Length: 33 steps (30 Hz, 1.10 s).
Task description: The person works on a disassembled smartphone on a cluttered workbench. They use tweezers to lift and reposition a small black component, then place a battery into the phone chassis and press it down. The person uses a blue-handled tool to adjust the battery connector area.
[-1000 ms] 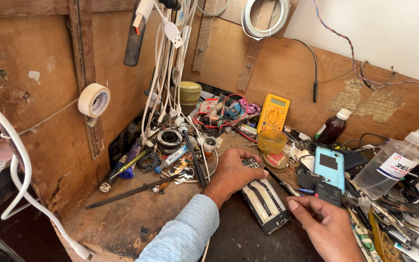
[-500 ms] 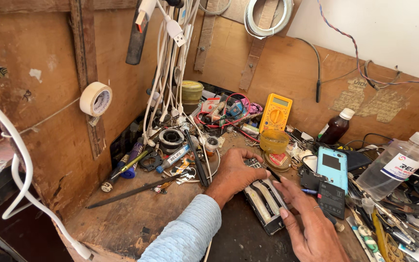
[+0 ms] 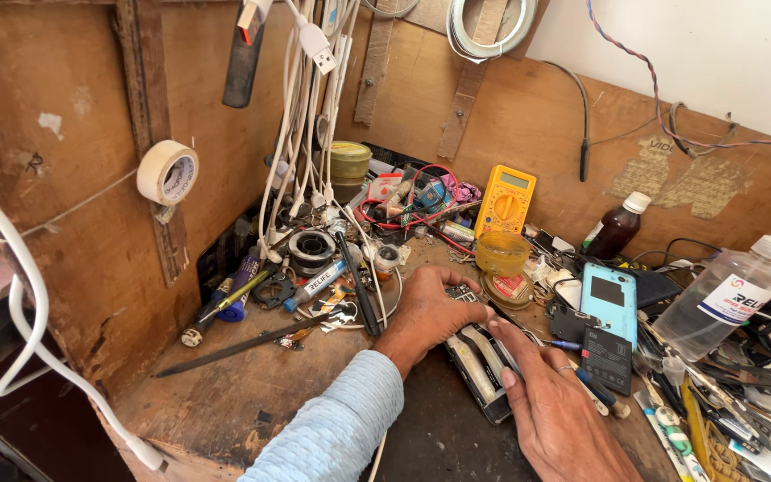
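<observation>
An opened mobile phone [image 3: 479, 361] with its back off lies on the wooden bench in front of me. My left hand [image 3: 428, 308], in a light blue sleeve, rests on the phone's upper end and holds it down. My right hand [image 3: 551, 402] lies over the phone's right side, fingers stretched toward its top; a ring shows on one finger. Whether it holds a small tool I cannot tell. A black phone battery [image 3: 607, 359] lies just right of my right hand, beside a light blue phone [image 3: 609, 299].
A yellow multimeter [image 3: 505, 198], an amber cup [image 3: 502, 253], a brown bottle [image 3: 616, 228] and a clear spray bottle [image 3: 732, 290] stand behind. White cables [image 3: 301, 134] hang at the back left, a tape roll [image 3: 167, 172] on the wall. Tools and a long file [image 3: 243, 344] litter the left.
My right hand has moved up and left from the bench edge onto the opened phone, next to my left hand. The left hand has stayed on the phone's upper end.
</observation>
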### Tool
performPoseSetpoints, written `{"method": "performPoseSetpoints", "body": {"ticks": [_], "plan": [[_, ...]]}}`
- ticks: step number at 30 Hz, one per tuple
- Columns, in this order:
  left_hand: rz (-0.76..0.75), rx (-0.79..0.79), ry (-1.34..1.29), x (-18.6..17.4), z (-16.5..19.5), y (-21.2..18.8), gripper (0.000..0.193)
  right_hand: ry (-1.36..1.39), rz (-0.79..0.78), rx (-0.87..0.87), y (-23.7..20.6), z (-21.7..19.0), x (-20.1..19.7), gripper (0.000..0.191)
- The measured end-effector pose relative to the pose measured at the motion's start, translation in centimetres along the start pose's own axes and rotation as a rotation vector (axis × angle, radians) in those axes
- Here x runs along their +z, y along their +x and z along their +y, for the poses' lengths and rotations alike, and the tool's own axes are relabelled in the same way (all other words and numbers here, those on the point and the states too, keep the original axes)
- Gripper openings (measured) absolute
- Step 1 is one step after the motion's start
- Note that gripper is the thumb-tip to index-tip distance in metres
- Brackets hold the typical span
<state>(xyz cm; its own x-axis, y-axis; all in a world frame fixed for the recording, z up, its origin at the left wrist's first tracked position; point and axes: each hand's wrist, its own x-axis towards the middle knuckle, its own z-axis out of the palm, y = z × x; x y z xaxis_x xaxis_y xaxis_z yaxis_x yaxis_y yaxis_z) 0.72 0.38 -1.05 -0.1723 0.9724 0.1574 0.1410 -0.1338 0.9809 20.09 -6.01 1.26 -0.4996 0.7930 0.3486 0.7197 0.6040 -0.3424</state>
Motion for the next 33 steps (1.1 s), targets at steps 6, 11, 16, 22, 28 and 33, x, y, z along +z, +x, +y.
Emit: {"method": "performPoseSetpoints", "body": {"ticks": [6, 11, 16, 22, 28, 33], "plan": [[0.029, 0.001, 0.040, 0.1, -0.4, 0.3, 0.039, -0.013, 0.111, -0.100, -0.2, 0.2, 0.5, 0.050], [-0.002, -0.022, -0.064, 0.0, -0.5, 0.3, 0.044, 0.184, 0.173, -0.036, -0.1, 0.6, 1.0, 0.048], [-0.027, -0.038, -0.173, 0.2, -0.8, 0.5, 0.048, 0.422, 0.221, 0.159, -0.7, 0.9, 1.1, 0.050], [0.013, -0.030, -0.226, 0.1, -0.9, 0.7, 0.052, 0.361, 0.195, 0.239, -0.5, 1.0, 1.5, 0.068], [0.017, -0.078, -0.283, -0.1, -0.9, 0.7, 0.047, 0.149, 0.156, 0.118, -0.1, 2.0, 2.1, 0.108], [0.049, 0.015, -0.233, -0.5, -0.9, 0.7, 0.058, 0.092, 0.212, 0.023, 0.3, 1.9, 2.3, 0.104]]}}
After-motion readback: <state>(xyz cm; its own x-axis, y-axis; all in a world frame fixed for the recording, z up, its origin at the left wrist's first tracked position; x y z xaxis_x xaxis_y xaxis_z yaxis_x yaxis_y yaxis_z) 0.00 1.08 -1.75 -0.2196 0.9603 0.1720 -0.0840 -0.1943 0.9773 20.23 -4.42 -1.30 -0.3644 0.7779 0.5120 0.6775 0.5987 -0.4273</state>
